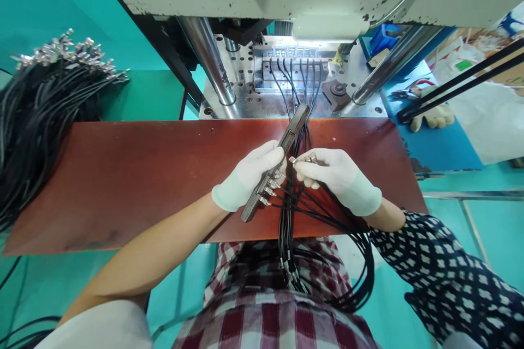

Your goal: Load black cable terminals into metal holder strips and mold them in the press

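My left hand [254, 173], in a white glove, is closed round a long dark metal bar [293, 130] that lies slanted above the red-brown board. Several silver connectors [268, 192] sit along the lower part of the bar, with black cables running from them to the right. Just right of the bar, my gloved right hand [333, 174] pinches a small silver connector [292, 160] between thumb and finger. More connectors show behind those fingers. Black cables [364, 262] loop from below my right hand down over my lap.
Ahead stands a press with steel columns [210, 60]; a metal fixture [266, 73] on its plate holds several cable ends. A large bundle of black cables [36, 114] lies left on the red-brown board [135, 174]. A glove [434, 117] rests on a blue surface at right.
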{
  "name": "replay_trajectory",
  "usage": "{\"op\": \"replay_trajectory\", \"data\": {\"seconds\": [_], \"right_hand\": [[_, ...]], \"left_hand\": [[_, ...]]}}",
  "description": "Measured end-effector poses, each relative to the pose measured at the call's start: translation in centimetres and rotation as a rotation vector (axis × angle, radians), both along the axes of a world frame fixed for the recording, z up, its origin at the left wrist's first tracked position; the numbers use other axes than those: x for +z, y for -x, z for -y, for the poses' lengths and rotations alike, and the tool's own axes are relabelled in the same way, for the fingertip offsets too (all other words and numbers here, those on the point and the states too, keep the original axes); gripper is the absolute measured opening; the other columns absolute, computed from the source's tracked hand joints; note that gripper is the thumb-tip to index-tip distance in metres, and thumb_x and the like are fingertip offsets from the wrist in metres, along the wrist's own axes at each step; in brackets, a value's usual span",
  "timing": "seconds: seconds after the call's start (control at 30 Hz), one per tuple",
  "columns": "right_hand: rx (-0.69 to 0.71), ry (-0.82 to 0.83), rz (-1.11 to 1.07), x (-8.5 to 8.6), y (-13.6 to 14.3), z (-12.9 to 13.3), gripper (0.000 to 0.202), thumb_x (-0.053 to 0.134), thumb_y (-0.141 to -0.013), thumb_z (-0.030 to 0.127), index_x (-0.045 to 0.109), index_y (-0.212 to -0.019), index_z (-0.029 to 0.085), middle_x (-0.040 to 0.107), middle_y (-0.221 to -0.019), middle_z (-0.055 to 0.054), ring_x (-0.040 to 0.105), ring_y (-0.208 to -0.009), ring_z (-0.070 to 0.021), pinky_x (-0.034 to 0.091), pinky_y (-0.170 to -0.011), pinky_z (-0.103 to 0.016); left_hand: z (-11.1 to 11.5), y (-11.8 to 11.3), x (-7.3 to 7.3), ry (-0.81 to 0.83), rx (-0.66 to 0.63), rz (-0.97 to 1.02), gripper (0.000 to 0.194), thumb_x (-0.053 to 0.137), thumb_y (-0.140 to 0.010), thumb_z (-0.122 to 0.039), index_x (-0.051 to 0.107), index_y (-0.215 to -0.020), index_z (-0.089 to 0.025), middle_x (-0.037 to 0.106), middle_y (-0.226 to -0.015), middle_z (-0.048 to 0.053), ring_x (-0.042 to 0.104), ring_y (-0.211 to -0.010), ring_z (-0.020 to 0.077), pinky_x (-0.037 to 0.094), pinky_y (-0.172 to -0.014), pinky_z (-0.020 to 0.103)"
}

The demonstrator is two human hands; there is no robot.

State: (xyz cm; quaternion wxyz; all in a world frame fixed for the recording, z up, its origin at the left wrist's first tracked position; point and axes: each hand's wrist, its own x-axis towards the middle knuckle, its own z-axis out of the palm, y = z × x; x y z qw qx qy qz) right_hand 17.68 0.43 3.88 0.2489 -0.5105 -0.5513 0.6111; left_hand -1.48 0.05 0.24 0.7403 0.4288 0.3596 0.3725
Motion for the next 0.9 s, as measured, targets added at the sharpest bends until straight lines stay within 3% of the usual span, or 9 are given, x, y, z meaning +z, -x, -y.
{"op": "replay_trajectory", "data": {"seconds": [0.23, 0.3, 0.43, 0.57, 0.73, 0.9], "right_hand": [[0.004, -0.147, 0.007, -0.4, 1.5, 0.1, 0.017, 0.062, -0.08, 0.029, 0.065, -0.072, 0.014, 0.063, -0.063, -0.001, 0.054, -0.056, -0.0106, 0.045, -0.054, -0.024], [-0.014, -0.18, 0.043, -0.6, 1.9, 0.2, 0.016, 0.061, -0.081, 0.026, 0.063, -0.07, 0.015, 0.062, -0.062, 0.0, 0.053, -0.056, -0.0102, 0.043, -0.055, -0.024], [-0.031, -0.305, 0.127, -0.9, 1.9, 0.4, 0.017, 0.06, -0.082, 0.023, 0.058, -0.066, 0.016, 0.058, -0.06, 0.003, 0.051, -0.058, -0.0095, 0.042, -0.061, -0.024], [0.104, -0.204, 0.026, -0.7, 0.3, -0.1, 0.017, 0.06, -0.086, 0.03, 0.066, -0.086, 0.014, 0.067, -0.077, -0.002, 0.059, -0.071, -0.013, 0.048, -0.071, -0.027], [0.147, -0.123, -0.068, -0.1, -2.1, -0.5, 0.039, 0.059, -0.086, 0.029, 0.064, -0.122, 0.015, 0.066, -0.115, -0.008, 0.061, -0.091, -0.0174, 0.051, -0.085, -0.034], [0.059, -0.127, 0.025, -0.2, -2.3, 0.0, 0.051, 0.064, -0.084, 0.028, 0.059, -0.134, 0.018, 0.068, -0.111, -0.006, 0.061, -0.099, -0.0193, 0.048, -0.092, -0.035]], "left_hand": [[0.3, 0.1, 0.1, -0.017, -0.038, -0.026, 0.032, 0.049, -0.096, -0.048, 0.048, -0.087, -0.018, 0.051, -0.07, -0.001, 0.047, -0.057, 0.0105, 0.039, -0.054, 0.025], [0.4, 0.0, 0.4, -0.102, -0.022, -0.11, 0.032, 0.049, -0.096, -0.048, 0.046, -0.084, -0.018, 0.047, -0.07, -0.002, 0.044, -0.059, 0.0104, 0.037, -0.056, 0.025], [0.6, -0.1, 0.9, -0.359, 0.137, -0.379, 0.04, 0.058, -0.092, -0.046, 0.038, -0.072, -0.018, 0.035, -0.068, -0.004, 0.035, -0.061, 0.009, 0.034, -0.057, 0.023], [0.6, 0.0, 1.0, -0.183, 0.019, -0.267, 0.037, 0.051, -0.095, -0.05, 0.042, -0.078, -0.019, 0.044, -0.067, -0.004, 0.039, -0.055, 0.0083, 0.036, -0.05, 0.021], [0.4, 0.2, 0.9, -0.047, -0.039, -0.097, 0.033, 0.053, -0.094, -0.049, 0.047, -0.085, -0.018, 0.049, -0.069, -0.003, 0.041, -0.051, 0.0069, 0.036, -0.045, 0.019], [0.4, 0.2, 0.8, 0.007, -0.041, -0.093, 0.031, 0.054, -0.094, -0.048, 0.05, -0.09, -0.018, 0.052, -0.072, -0.001, 0.045, -0.053, 0.0072, 0.036, -0.043, 0.018]]}}
